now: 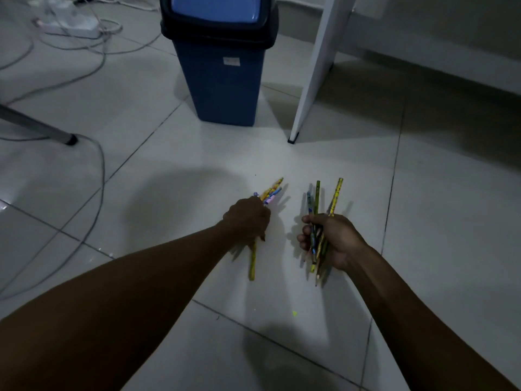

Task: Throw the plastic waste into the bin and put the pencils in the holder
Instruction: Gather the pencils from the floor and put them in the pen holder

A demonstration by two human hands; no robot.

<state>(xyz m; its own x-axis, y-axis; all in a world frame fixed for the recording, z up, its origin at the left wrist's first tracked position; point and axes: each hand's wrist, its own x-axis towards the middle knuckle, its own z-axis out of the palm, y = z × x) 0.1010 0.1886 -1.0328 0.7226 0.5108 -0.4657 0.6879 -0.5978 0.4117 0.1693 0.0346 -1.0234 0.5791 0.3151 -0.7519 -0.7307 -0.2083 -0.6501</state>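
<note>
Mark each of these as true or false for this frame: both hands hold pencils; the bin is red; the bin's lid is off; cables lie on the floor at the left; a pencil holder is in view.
1. Both hands hold pencils. True: the left hand grips one bunch of pencils, the right hand another bunch.
2. The bin is red. False: the bin is blue.
3. The bin's lid is off. False: its lid is on.
4. Cables lie on the floor at the left. True: cables run across the tiles.
5. A pencil holder is in view. False: none shows.
</note>
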